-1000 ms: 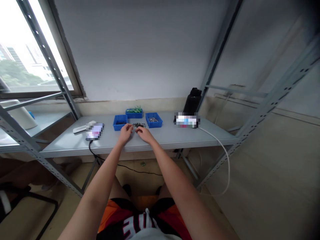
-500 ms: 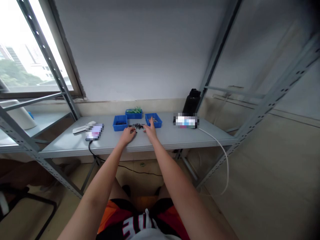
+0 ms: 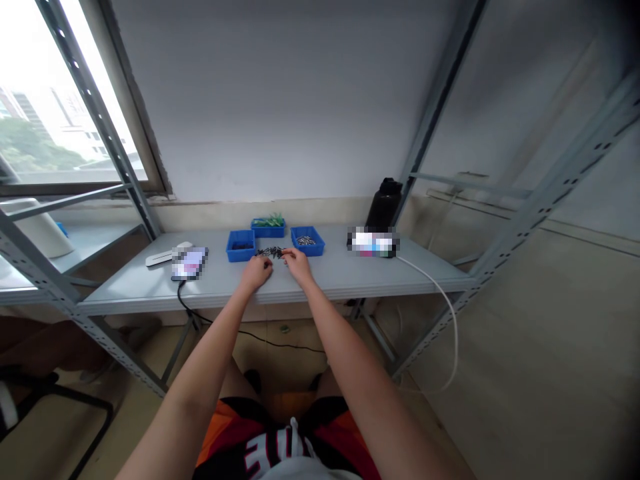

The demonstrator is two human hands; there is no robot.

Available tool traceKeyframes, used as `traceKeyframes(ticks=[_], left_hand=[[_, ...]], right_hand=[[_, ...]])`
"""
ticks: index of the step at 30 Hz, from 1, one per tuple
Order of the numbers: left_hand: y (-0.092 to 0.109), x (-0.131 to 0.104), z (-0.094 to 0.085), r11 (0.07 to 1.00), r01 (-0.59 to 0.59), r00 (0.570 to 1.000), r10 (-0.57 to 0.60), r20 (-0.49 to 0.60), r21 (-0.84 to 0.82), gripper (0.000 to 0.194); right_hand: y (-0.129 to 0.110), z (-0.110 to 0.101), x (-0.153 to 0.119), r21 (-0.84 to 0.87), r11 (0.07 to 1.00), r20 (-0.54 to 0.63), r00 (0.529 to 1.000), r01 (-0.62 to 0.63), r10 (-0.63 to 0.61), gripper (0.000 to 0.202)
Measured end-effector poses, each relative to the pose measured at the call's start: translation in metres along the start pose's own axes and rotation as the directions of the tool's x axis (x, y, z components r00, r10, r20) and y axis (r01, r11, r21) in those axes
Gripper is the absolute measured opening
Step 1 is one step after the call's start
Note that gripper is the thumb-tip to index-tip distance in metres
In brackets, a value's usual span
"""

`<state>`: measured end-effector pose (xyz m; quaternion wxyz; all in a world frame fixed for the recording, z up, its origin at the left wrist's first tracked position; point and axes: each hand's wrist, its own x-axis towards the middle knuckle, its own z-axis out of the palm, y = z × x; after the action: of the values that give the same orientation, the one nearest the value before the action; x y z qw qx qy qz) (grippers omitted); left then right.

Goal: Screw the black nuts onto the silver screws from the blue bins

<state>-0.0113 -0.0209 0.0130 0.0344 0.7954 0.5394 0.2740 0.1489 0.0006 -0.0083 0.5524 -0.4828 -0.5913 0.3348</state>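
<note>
A loose pile of small dark, slender pieces lies on the grey tabletop between my hands. At the pile's near left edge rests my left hand, its fingers curled together; what they hold, if anything, is too small to make out. My right hand is at the pile's right side with thumb and fingers pinched, and their contents are hidden. Just behind it stands a blue bin of small silvery pieces. Another blue bin with dark pieces sits behind my left hand.
A third blue bin at the back holds green pieces. On the left lie a phone with a black cable and a white object. A black bottle and a blurred-out device with a white cable stand right. Metal posts frame the table.
My right hand has drawn back from the silvery-piece bin to the pile, its raised finger now lowered and closed in. My left hand has stayed nearly in place.
</note>
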Motion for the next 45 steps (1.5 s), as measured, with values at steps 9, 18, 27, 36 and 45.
traceKeyframes(ticks=[9, 18, 27, 36, 45], left_hand=[[-0.009, 0.001, 0.002, 0.934, 0.087, 0.984, -0.134, -0.114, -0.345, 0.025], [-0.005, 0.0, 0.0, 0.909, 0.09, 0.985, -0.142, -0.098, -0.407, 0.024], [-0.001, -0.001, -0.004, 0.903, 0.089, 0.987, -0.138, -0.087, -0.421, 0.024], [-0.002, 0.0, -0.004, 0.896, 0.091, 0.984, -0.147, -0.098, -0.434, 0.024], [0.0, 0.0, -0.006, 0.903, 0.091, 0.984, -0.146, -0.102, -0.419, 0.023]], right_hand=[[0.0, 0.002, -0.001, -0.042, 0.999, 0.03, 1.0, 0.009, -0.008, 0.024], [-0.004, 0.0, -0.004, -0.154, 0.987, 0.06, 0.997, 0.05, -0.041, 0.024], [-0.006, 0.007, -0.007, -0.41, 0.896, 0.19, 0.977, 0.17, -0.098, 0.023], [-0.01, 0.007, -0.009, -0.452, 0.876, 0.217, 0.973, 0.168, -0.075, 0.016], [-0.005, 0.012, -0.008, -0.544, 0.803, 0.227, 0.964, 0.241, -0.135, 0.016]])
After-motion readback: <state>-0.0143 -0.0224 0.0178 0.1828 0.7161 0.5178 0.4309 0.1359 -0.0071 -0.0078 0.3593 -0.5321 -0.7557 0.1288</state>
